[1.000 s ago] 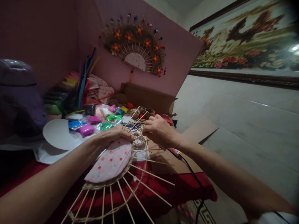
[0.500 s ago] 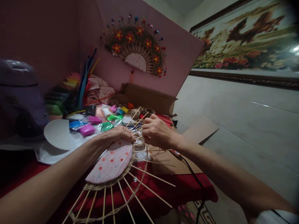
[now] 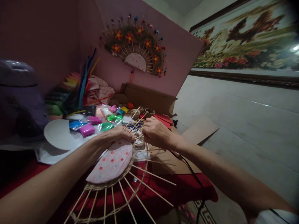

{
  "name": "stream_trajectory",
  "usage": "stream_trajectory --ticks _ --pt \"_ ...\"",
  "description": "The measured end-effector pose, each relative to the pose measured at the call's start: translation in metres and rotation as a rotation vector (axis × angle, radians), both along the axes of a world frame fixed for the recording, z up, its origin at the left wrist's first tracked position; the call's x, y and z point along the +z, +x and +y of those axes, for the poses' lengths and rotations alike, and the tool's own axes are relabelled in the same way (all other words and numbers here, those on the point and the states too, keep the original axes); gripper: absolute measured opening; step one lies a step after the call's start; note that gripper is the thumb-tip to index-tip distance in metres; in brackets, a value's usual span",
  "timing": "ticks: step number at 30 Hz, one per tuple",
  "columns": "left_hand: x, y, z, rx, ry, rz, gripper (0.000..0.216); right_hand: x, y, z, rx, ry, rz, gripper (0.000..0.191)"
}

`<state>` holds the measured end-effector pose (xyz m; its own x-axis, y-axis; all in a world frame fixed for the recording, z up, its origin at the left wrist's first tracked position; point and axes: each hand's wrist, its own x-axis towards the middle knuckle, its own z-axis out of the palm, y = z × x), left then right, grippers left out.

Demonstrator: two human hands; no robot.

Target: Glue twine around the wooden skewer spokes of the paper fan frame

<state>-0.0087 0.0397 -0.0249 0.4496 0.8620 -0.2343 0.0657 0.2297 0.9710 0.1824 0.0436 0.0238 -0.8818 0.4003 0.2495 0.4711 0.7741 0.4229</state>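
Stick fan [image 3: 109,165], in left grip [image 3: 119,134]; mostly below it

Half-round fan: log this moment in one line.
left hand: gripping half-round fan at far end | right hand: curled by sticks, grip hidden | twine: arcs across sticks | flowered fan: against pink board

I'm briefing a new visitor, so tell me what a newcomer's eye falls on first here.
Probably the flowered fan-shaped piece, high against the pink panel at the back. Next, the half-round frame at lower centre, its spotted cloth edged with spreading sticks; the left hand grips its upper end, the right hand is close beside. Then the framed horse picture on the wall at upper right.
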Motion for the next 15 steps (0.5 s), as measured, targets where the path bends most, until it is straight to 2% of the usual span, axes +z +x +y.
stream_trajectory --ticks 7,11,15 --pt "-0.007 -0.002 0.004 -0.02 0.016 -0.039 0.006 0.0 -0.001 0.001 -0.147 -0.151 0.074 0.013" --pt "-0.012 -0.001 0.005 -0.058 0.002 -0.016 0.007 0.003 0.002 0.004 -0.253 -0.146 0.147 0.013" --pt "-0.01 0.0 0.003 -0.064 -0.01 -0.027 0.008 0.012 0.008 0.002 -0.257 -0.1 0.222 0.016"
